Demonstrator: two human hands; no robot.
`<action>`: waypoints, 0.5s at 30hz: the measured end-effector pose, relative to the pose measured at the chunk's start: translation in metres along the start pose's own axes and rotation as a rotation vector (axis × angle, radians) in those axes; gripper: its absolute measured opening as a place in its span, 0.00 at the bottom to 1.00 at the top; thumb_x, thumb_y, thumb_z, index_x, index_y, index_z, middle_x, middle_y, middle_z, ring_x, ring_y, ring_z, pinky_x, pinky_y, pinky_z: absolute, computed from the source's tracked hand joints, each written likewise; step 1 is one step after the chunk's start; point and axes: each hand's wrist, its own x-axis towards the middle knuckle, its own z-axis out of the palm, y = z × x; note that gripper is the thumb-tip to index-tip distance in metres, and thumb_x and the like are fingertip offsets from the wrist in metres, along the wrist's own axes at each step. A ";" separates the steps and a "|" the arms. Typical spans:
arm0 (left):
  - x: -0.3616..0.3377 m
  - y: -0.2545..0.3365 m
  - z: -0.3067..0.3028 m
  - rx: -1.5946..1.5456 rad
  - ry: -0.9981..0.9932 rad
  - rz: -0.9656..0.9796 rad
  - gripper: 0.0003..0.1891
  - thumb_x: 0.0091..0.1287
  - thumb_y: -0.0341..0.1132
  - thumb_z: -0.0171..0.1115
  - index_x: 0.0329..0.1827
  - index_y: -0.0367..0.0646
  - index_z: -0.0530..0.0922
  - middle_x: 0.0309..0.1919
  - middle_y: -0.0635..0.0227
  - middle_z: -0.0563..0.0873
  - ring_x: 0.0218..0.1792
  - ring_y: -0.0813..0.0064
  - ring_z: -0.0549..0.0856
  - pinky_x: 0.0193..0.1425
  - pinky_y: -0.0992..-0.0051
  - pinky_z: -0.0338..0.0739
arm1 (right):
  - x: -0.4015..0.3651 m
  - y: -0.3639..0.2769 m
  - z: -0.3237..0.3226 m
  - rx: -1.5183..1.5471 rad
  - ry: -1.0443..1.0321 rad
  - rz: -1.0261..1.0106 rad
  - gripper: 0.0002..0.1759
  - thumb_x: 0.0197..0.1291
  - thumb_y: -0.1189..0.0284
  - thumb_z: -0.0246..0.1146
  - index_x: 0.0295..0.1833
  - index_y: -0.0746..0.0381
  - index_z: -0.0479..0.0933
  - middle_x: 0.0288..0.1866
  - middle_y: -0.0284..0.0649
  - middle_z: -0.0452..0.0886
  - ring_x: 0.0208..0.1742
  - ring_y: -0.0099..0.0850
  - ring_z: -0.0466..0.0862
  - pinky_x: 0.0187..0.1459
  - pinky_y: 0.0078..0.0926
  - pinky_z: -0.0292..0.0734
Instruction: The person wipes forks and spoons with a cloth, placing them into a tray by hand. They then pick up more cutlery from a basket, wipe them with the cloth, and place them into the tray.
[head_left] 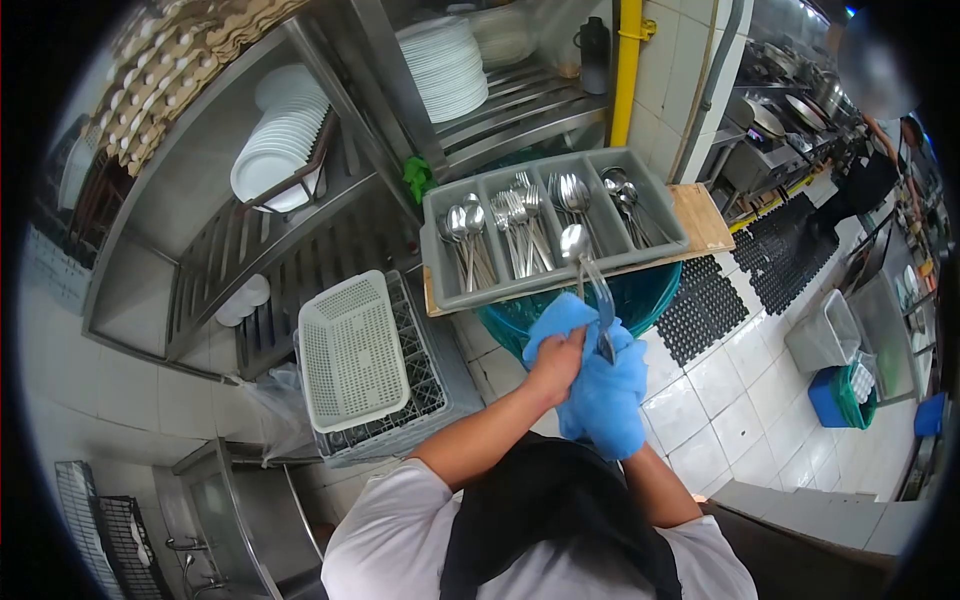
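My left hand is closed on a bunched blue cloth, its thumb pointing up towards the cutlery. The same blue material wraps my right hand and hides its fingers. From between the hands a spoon sticks up, bowl uppermost. Beside it another piece of metal cutlery slants down in front of the cloth. Just beyond my hands lies a grey cutlery tray with compartments. It holds spoons, forks, more forks and spoons, and smaller spoons at the right.
The tray rests on a wooden board over a green-lined bin. At left, a white perforated basket sits on a grey dish rack. Plates fill the steel shelves. A person stands far right near the stoves.
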 end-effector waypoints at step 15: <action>0.004 0.049 -0.017 -0.147 0.055 0.159 0.15 0.75 0.43 0.52 0.29 0.46 0.74 0.19 0.70 0.73 0.18 0.78 0.72 0.21 0.75 0.66 | -0.005 0.043 -0.055 0.135 -0.131 -0.330 0.17 0.42 0.65 0.69 0.34 0.62 0.72 0.26 0.46 0.76 0.30 0.48 0.78 0.32 0.41 0.71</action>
